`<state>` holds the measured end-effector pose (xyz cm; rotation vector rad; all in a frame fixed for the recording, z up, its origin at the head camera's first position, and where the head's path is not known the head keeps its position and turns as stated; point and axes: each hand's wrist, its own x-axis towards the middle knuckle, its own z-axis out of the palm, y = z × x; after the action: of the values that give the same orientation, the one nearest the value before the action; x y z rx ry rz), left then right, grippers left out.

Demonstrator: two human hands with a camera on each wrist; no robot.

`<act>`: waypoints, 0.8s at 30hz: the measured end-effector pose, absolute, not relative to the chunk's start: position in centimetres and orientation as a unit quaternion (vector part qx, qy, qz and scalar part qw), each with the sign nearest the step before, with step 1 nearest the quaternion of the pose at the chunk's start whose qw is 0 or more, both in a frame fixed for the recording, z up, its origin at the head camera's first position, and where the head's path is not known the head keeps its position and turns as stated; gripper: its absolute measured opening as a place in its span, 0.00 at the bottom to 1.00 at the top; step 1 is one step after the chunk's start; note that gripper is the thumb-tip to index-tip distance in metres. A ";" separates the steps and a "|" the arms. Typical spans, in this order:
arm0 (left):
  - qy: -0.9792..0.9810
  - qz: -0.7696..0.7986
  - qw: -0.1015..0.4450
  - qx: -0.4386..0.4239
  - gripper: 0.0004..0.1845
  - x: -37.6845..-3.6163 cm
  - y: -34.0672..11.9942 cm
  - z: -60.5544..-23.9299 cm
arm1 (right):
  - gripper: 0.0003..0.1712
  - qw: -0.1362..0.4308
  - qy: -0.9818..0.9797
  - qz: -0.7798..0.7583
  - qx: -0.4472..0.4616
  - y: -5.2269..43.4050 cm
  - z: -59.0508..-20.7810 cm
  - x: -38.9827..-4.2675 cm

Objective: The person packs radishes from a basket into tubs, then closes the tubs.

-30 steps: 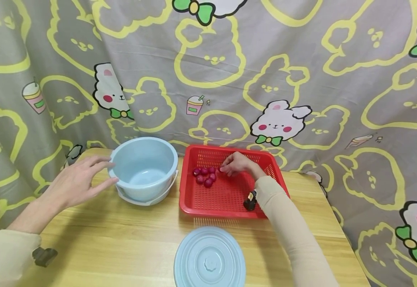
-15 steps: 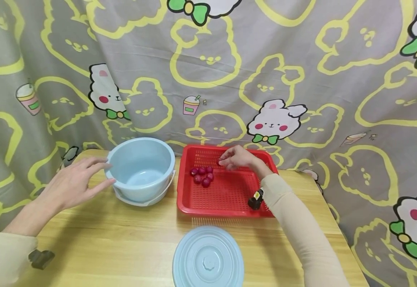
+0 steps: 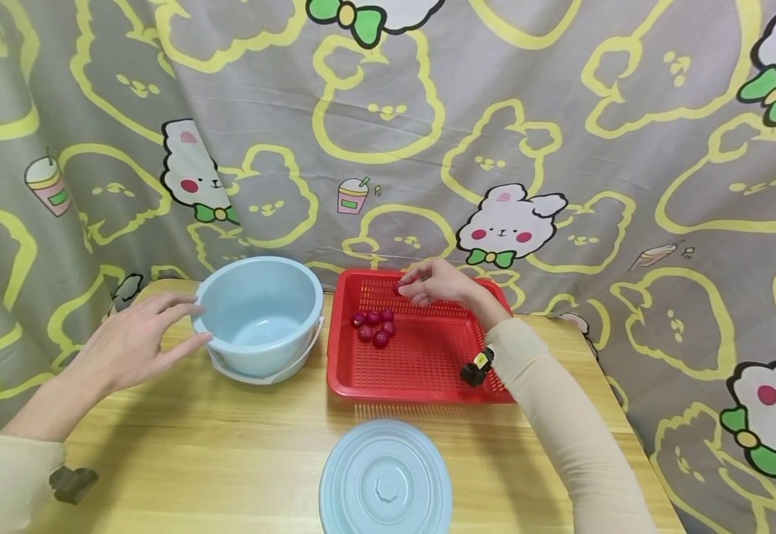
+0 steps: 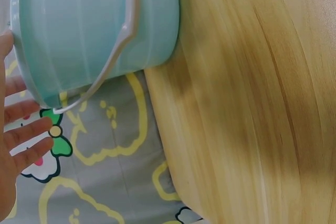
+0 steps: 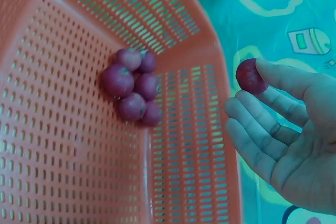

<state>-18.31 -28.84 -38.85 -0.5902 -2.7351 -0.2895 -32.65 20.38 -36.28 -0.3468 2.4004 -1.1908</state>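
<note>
My right hand (image 3: pixel 440 284) pinches a small round purple-red fruit (image 5: pixel 251 76) between thumb and forefinger, at the height of the red basket's back rim. The other fingers lie loosely bent below it in the right wrist view. Several similar fruits (image 5: pixel 118 81) sit clustered inside the red plastic basket (image 3: pixel 421 391), towards its left side. My left hand (image 3: pixel 136 335), fingers spread and slightly bent, is at the left rim of the light blue bucket (image 3: pixel 271 354). In the left wrist view its fingers (image 4: pixel 30 132) reach just beside the bucket's rim. The bucket's visible inside holds nothing.
A light blue round lid (image 3: pixel 386 489) lies on the wooden table (image 3: pixel 228 452) in front of the basket. The bucket's white handle (image 4: pixel 115 56) hangs down along its side. A grey patterned curtain (image 3: pixel 261 96) hangs right behind the table.
My right hand has lifted the pinched fruit up from beside the cluster to the basket's back rim. The left hand stays by the bucket. The head view has shifted slightly.
</note>
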 end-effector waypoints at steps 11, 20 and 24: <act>-0.961 -0.098 0.160 -0.205 0.28 -18.3 -28.8 -38.8 | 0.19 0.208 0.856 -0.448 -0.151 18.8 -34.5 -31.9; -0.961 -0.098 0.160 -0.205 0.28 -18.3 -28.8 -38.8 | 0.18 0.197 0.854 -0.448 -0.176 16.4 -33.0 -31.2; -0.960 -0.099 0.164 -0.207 0.28 -18.3 -28.8 -38.8 | 0.17 0.195 0.849 -0.452 -0.191 14.9 -32.6 -30.8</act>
<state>-18.28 -28.76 -38.81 -0.5894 -2.7357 -0.2819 -30.81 14.93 -32.59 -0.5345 2.3803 -1.2653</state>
